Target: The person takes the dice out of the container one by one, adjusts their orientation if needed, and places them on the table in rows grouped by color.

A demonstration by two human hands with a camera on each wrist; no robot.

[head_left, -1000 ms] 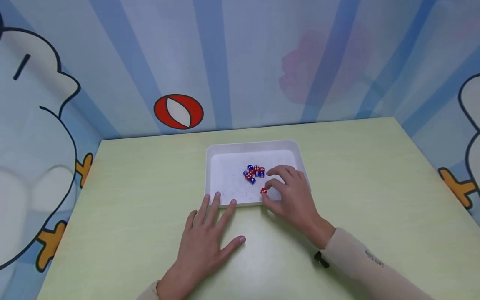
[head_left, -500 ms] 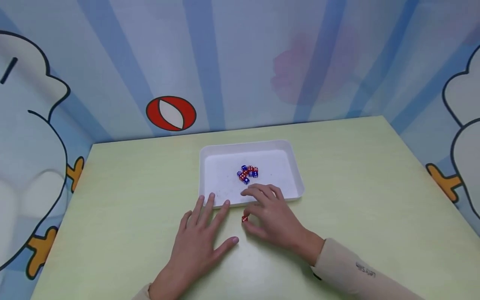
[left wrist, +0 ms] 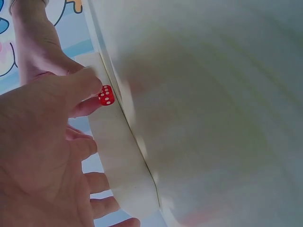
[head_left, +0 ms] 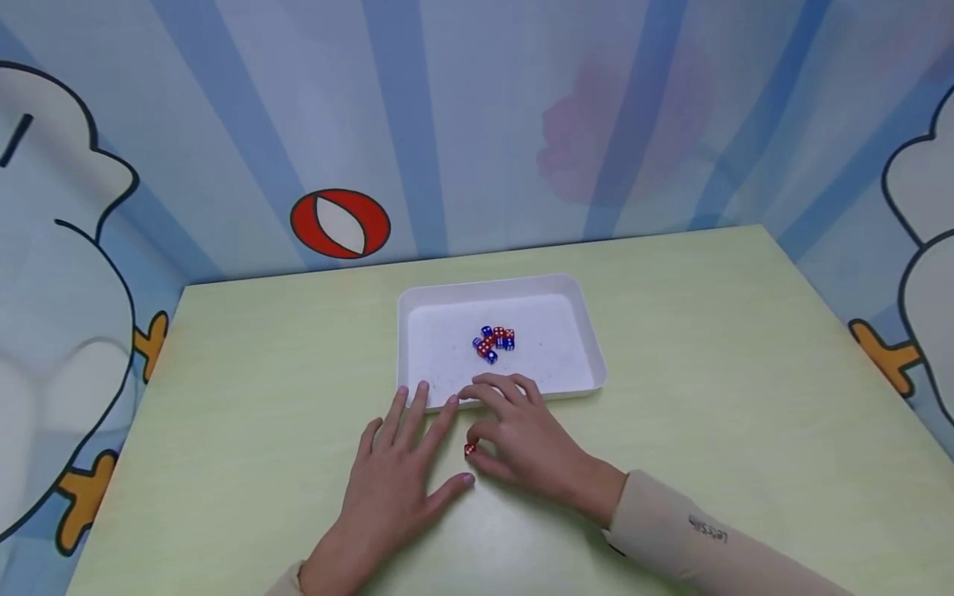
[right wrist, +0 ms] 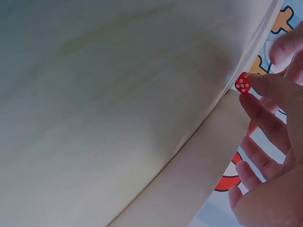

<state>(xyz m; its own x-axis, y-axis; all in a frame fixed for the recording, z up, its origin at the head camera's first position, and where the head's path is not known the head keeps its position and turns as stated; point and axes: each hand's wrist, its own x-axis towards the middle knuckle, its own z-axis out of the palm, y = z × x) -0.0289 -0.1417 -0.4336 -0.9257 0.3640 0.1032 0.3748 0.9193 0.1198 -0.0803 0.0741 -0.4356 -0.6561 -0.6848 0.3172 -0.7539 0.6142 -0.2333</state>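
My right hand (head_left: 529, 443) pinches a red die (head_left: 469, 450) between thumb and index finger, just in front of the tray's near edge. White pips show on the die (right wrist: 243, 83) in the right wrist view. My left hand (head_left: 395, 476) lies palm down with its fingers spread, fingertips at the near left rim of the white tray (head_left: 440, 323). The pinched die is in the gap between the left thumb and index finger in the head view. Inside the tray sits a cluster of several red and blue dice (head_left: 492, 342).
The pale green table (head_left: 283, 364) reaches back to a wall (head_left: 492, 124) with blue stripes. Cartoon figures and a red and white ball (head_left: 340, 223) are printed on the wall. Beige sleeves (head_left: 671, 521) cover the forearms.
My right hand has carried the red die from over the tray's near edge toward me and left, beside the left hand. The left hand has kept its place by the tray.
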